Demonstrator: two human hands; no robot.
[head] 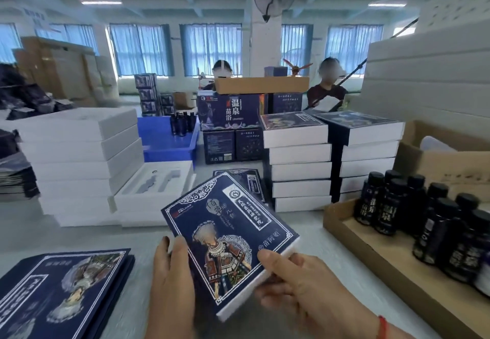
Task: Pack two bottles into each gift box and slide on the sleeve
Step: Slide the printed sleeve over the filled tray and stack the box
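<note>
both hands, left [169, 272] and right [297, 283], gripping opposite edges of the sleeved gift box [228, 235] between them

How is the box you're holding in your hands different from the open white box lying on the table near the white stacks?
The held box wears a dark blue printed sleeve showing a figure in costume; the open box is bare white. The held box is closed and tilted above the table, gripped by the left hand and right hand; the open box lies flat, its moulded slots showing and apparently empty. They look alike in shape, with white edges.
</note>
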